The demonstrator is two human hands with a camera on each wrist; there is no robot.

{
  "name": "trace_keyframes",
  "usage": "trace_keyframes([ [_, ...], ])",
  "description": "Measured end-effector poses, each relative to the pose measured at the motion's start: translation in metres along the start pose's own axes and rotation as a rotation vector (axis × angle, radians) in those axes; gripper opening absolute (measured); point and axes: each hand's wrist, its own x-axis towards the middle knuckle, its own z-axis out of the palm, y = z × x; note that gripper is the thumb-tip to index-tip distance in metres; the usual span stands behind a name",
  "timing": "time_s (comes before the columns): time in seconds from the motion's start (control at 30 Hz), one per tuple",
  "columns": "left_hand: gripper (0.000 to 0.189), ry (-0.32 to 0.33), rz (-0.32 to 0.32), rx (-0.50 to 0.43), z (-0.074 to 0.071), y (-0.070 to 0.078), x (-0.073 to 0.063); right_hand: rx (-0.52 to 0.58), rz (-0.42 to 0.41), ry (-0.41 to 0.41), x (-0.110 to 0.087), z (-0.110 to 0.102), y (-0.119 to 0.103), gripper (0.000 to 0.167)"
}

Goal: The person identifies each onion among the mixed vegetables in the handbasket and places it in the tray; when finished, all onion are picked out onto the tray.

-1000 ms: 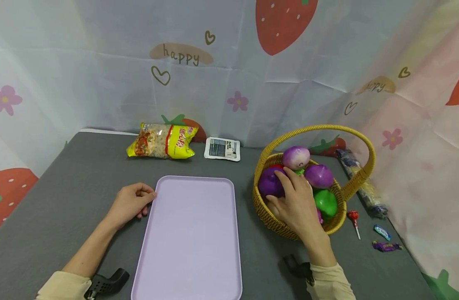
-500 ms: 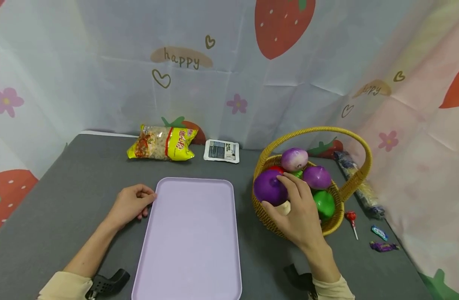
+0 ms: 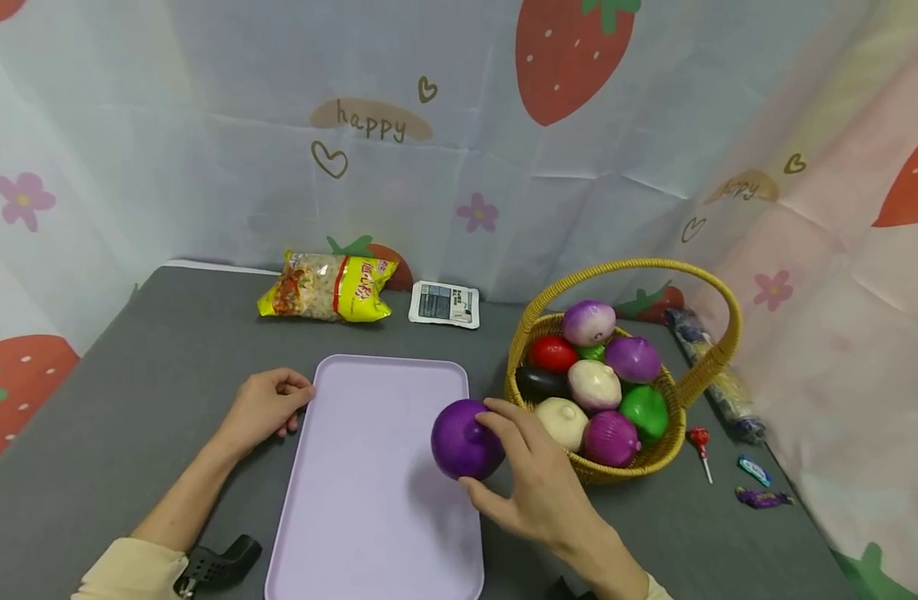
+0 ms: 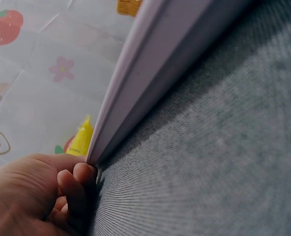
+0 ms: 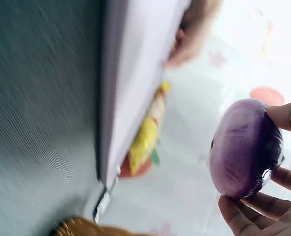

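Observation:
A shiny purple toy onion (image 3: 468,439) is gripped between the thumb and fingers of my right hand (image 3: 543,479), held over the right side of the pale lilac tray (image 3: 368,533). In the right wrist view the onion (image 5: 246,150) shows a streaked, lighter side, with fingertips around its edge. My left hand (image 3: 267,408) pinches the tray's left rim near its far corner. The left wrist view shows that hand's thumb and finger (image 4: 69,182) at the rim. Right of the tray stands a yellow wicker basket (image 3: 709,375) with an arched handle, holding several toy vegetables.
Behind the tray lie a yellow snack bag (image 3: 327,287) and a small white packet (image 3: 444,304). A long wrapped pack (image 3: 717,379), a red lollipop (image 3: 700,450) and two wrapped candies, one blue (image 3: 754,471) and one purple (image 3: 763,498), lie right of the basket.
My right hand has lifted the purple toy onion out of the basket and carried it left over the tray, uncovering the other vegetables. My left hand stays at the tray rim.

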Motion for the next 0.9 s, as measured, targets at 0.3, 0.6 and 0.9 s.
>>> trace_keyframes([
  [0.3,0.024,-0.001,-0.006,0.007,-0.001,0.004,-0.001,-0.004,-0.137,-0.173,-0.012,0.026,-0.028,0.072],
  [0.6,0.024,0.006,-0.003,0.014,0.0,0.003,-0.001,-0.096,-0.31,-0.27,-0.008,0.044,-0.051,0.065],
  [0.9,0.024,0.013,0.007,0.013,0.0,0.002,-0.001,-0.154,-0.414,-0.33,-0.004,0.058,-0.072,0.064],
])
